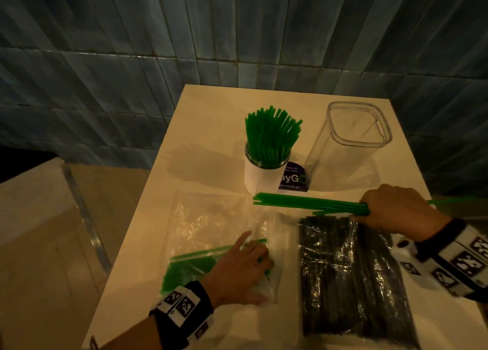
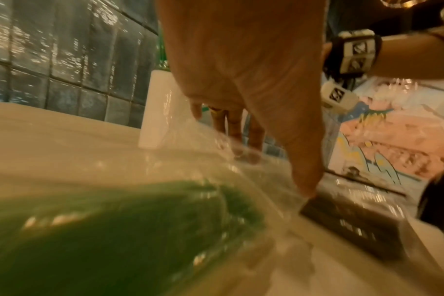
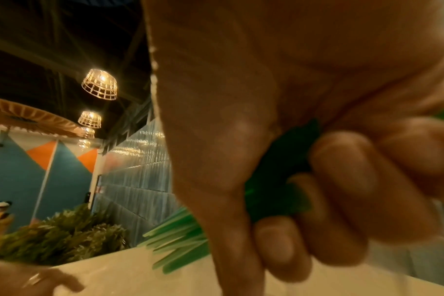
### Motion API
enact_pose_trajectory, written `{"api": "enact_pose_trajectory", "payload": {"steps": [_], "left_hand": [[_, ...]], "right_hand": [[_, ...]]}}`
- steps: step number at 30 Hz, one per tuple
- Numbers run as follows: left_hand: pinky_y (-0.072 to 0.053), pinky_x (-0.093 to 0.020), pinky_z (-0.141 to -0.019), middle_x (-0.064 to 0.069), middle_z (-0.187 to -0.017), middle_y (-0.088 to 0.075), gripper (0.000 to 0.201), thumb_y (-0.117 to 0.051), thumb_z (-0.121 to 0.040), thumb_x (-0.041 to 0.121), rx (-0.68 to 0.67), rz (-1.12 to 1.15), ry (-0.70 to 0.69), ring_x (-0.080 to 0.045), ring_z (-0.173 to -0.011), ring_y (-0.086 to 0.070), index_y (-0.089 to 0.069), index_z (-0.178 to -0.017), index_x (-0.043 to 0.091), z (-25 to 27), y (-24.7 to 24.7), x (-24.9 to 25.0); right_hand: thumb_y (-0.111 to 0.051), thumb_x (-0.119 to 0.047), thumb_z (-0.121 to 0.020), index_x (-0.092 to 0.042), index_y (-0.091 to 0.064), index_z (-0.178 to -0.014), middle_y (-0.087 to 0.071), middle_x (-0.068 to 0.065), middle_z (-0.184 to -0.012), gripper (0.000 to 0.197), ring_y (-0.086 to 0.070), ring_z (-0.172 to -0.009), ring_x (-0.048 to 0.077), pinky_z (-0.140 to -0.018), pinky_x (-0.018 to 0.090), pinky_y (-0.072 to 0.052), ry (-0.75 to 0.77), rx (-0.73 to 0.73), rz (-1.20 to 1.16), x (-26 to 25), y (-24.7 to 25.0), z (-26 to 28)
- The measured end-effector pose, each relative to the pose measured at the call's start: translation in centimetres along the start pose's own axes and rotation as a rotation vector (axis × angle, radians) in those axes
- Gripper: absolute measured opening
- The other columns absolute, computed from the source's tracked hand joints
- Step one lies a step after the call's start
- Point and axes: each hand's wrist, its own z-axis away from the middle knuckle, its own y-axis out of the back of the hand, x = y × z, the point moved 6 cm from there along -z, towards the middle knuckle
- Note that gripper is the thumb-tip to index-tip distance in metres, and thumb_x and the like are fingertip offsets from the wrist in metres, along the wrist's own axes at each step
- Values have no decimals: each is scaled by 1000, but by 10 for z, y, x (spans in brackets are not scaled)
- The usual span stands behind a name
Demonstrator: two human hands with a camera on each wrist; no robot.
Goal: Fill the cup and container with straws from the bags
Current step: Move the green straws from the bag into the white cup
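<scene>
My right hand [image 1: 375,209] grips a bunch of green straws [image 1: 309,204] held level above the table, just in front of the cup; the right wrist view shows the fingers curled round the straws [image 3: 175,240]. The white cup [image 1: 257,178] stands packed with upright green straws [image 1: 272,135]. To its right stands a tall clear container [image 1: 330,151], which looks empty. My left hand [image 1: 253,254] presses with straight fingers on a clear bag [image 1: 206,217] that holds green straws [image 1: 192,267]. The left wrist view shows the fingers [image 2: 241,128] on the bag [image 2: 165,160].
A bag of black straws [image 1: 348,278] lies at the front right of the white table [image 1: 208,117], beside my left thumb [image 2: 304,160]. A dark tiled wall [image 1: 184,32] stands behind the table. The floor drops off to the left.
</scene>
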Motion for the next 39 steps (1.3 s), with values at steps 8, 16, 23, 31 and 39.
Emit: {"api": "enact_pose_trajectory", "payload": {"steps": [8,16,23,31,39], "left_hand": [[-32,-38,-104,-9,-126,-53,78,-58,-74,65,289,177,482,-27,-118,-49,-38,-133,17,-33,83,-52],[-39,-23,-63,11,-59,-43,39,-31,-95,54,82,217,551,-5,-52,-41,-49,-77,25,-27,65,-71],[-42,-22,-49,9,-51,-47,35,-46,-88,44,338,296,538,-9,-46,-44,-60,-69,17,-32,83,-74],[-53,-28,-59,2,-64,-68,25,-52,-78,28,578,671,446,-8,-54,-60,-71,-87,14,-58,104,-55],[-42,-12,-67,8,-89,-64,31,-79,-72,32,356,873,551,-2,-76,-58,-60,-93,17,-53,76,-64]], "right_hand": [[-49,-31,-92,-16,-59,-104,-59,5,-106,22,-60,-95,21,-74,29,-42,235,172,-54,-107,14,0],[-62,-65,-74,-23,-56,-108,-55,-3,-107,54,-53,-96,15,-80,29,-40,342,240,-212,-118,35,8],[-43,-85,-64,-42,-55,-105,-52,-21,-108,61,-48,-99,-9,-84,6,-35,508,449,-959,-107,53,23],[-70,-28,-76,-37,-53,-104,-65,-12,-82,34,-64,-80,6,-76,17,-52,626,965,-1564,-118,54,45],[-52,-40,-92,-35,-56,-88,-55,-17,-62,8,-51,-50,-2,-51,20,-47,739,1189,-1786,-99,83,63]]}}
